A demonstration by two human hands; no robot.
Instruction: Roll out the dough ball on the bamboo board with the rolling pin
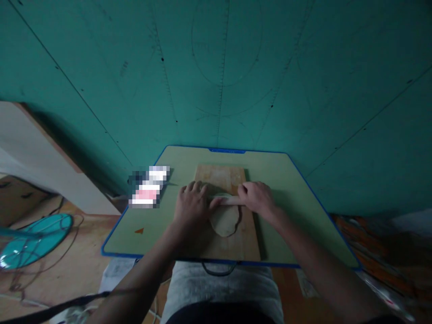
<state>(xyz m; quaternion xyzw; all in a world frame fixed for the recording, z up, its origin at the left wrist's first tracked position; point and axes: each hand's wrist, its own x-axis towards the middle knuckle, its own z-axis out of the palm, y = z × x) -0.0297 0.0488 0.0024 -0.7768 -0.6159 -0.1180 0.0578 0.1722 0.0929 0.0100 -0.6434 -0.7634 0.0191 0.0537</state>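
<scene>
A pale wooden rolling pin (231,200) lies across a flat round of dough (225,222). Both sit on a wooden board (249,245) placed on a light green table with a blue rim. On the pin's left end rests my left hand (194,200), its thumb along the pin and its other fingers bent over it. My right hand (258,196) is wrapped round the right end in a closed grip. The near part of the dough shows below the pin, with an uneven edge. Its far part is mostly hidden by the pin and my hands.
The table (290,180) stands against a green wall (219,67). A blurred-out item (150,186) lies at its left edge, and a small orange triangle (139,231) is on the left part. A turquoise round base (43,238) and cables are on the floor at left.
</scene>
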